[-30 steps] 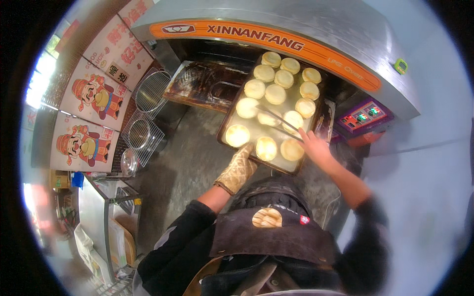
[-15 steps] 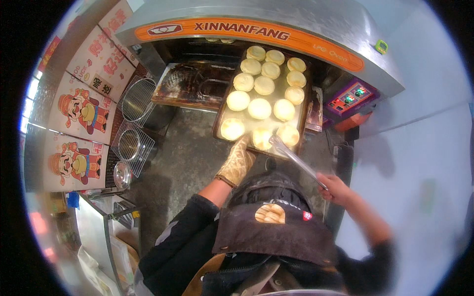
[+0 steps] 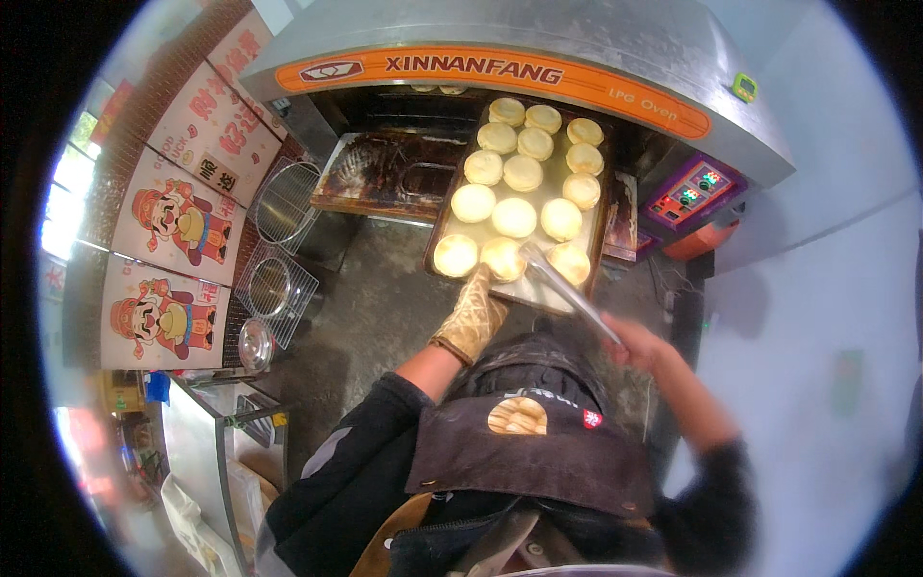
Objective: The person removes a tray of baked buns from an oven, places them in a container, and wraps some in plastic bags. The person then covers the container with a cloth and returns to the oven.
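Note:
A dark-rimmed baking tray (image 3: 527,291) juts out of the oven mouth, carrying several rows of round, pale golden pastries (image 3: 513,217). My left hand (image 3: 471,322), in a tan patterned oven mitt, grips the tray's near edge; its fingertips are partly hidden by the tray. Metal tongs (image 3: 577,297) are in my bare right hand (image 3: 633,344), which is slightly blurred. The tongs' tips rest beside the middle pastry (image 3: 502,260) of the nearest row, on its right side. Another pastry (image 3: 568,264) lies just right of the tongs.
The steel oven (image 3: 577,34) has an orange band and a lit control panel (image 3: 694,191) at right. Left of the tray is a browned oven shelf (image 3: 385,178). Wire racks with round pans (image 3: 276,287) stand by the left wall. A metal cart (image 3: 197,452) stands at lower left.
The middle pastry of the nearest row has shifted left on the tray, with the tongs' tips following. My right hand has moved a little left and up. The whole view has shifted slightly.

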A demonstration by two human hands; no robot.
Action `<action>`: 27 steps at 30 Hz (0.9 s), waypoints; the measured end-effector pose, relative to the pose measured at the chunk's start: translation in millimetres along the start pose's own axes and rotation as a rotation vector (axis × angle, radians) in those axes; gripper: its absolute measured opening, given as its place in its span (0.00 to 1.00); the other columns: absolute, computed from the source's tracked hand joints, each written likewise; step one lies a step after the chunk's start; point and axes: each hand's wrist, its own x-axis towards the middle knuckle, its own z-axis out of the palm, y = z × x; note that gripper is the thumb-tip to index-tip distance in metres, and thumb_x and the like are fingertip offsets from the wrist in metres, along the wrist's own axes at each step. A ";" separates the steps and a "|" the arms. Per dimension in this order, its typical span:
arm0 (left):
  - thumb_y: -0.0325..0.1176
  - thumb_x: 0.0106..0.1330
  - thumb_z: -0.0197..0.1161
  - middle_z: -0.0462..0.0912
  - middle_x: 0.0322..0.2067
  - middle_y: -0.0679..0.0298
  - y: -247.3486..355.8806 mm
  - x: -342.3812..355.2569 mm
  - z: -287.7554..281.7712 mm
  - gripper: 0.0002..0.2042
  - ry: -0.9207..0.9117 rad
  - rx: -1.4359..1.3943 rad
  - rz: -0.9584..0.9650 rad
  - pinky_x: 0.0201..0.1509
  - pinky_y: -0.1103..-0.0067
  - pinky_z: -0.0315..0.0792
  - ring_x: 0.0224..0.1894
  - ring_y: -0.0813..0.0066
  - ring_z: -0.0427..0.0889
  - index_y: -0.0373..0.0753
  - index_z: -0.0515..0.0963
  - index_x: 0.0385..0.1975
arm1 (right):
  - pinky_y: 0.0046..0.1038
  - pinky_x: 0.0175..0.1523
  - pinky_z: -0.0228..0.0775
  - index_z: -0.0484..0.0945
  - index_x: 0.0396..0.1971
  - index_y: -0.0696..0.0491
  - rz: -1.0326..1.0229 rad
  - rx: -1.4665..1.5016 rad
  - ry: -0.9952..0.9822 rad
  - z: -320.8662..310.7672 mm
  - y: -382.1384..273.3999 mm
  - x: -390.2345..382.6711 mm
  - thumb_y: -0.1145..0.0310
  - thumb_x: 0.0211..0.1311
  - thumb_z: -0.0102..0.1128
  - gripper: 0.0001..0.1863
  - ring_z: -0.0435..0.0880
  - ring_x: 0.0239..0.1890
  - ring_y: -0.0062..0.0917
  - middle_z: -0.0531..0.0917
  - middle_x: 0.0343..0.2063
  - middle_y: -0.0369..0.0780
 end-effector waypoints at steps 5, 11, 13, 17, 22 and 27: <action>0.39 0.83 0.55 0.77 0.65 0.53 -4.0 5.9 4.6 0.22 -0.106 0.119 0.019 0.72 0.66 0.74 0.67 0.62 0.77 0.34 0.70 0.68 | 0.16 0.18 0.52 0.75 0.47 0.49 -0.062 -0.270 0.030 -24.1 -50.1 6.3 0.40 0.74 0.63 0.25 0.65 0.17 0.10 0.75 0.25 0.31; 0.38 0.82 0.56 0.77 0.65 0.54 -12.9 16.3 1.2 0.21 -0.165 0.086 0.037 0.72 0.66 0.75 0.66 0.62 0.78 0.34 0.70 0.68 | 0.14 0.15 0.49 0.79 0.45 0.47 0.020 -0.462 -0.041 -60.1 -125.8 22.7 0.42 0.75 0.63 0.22 0.63 0.15 0.08 0.73 0.21 0.28; 0.37 0.82 0.56 0.76 0.65 0.54 -12.5 17.4 -0.8 0.21 -0.115 0.105 0.028 0.72 0.65 0.75 0.66 0.62 0.78 0.34 0.70 0.68 | 0.14 0.15 0.48 0.78 0.49 0.48 0.079 -0.468 -0.116 -66.0 -148.9 26.9 0.45 0.76 0.63 0.21 0.62 0.16 0.08 0.73 0.23 0.30; 0.35 0.81 0.57 0.77 0.65 0.54 -10.2 19.2 2.5 0.20 -0.041 -0.083 -0.073 0.72 0.65 0.76 0.66 0.61 0.78 0.33 0.70 0.67 | 0.13 0.15 0.47 0.78 0.45 0.50 0.158 -0.616 -0.154 -67.3 -188.1 37.0 0.46 0.75 0.64 0.20 0.61 0.15 0.08 0.72 0.23 0.30; 0.33 0.79 0.60 0.78 0.64 0.53 -7.4 22.2 18.4 0.20 0.030 -0.056 -0.038 0.73 0.65 0.76 0.66 0.61 0.78 0.33 0.71 0.66 | 0.16 0.16 0.48 0.80 0.41 0.51 0.051 -0.655 -0.190 -56.3 -199.9 66.2 0.45 0.72 0.68 0.22 0.62 0.16 0.10 0.73 0.23 0.30; 0.33 0.79 0.60 0.78 0.62 0.53 -11.6 20.8 22.0 0.20 -0.010 0.048 0.020 0.71 0.67 0.77 0.64 0.61 0.79 0.33 0.72 0.66 | 0.25 0.30 0.69 0.83 0.54 0.57 -0.451 -0.930 -0.021 -38.5 -134.4 55.7 0.51 0.75 0.66 0.24 0.76 0.26 0.20 0.82 0.29 0.36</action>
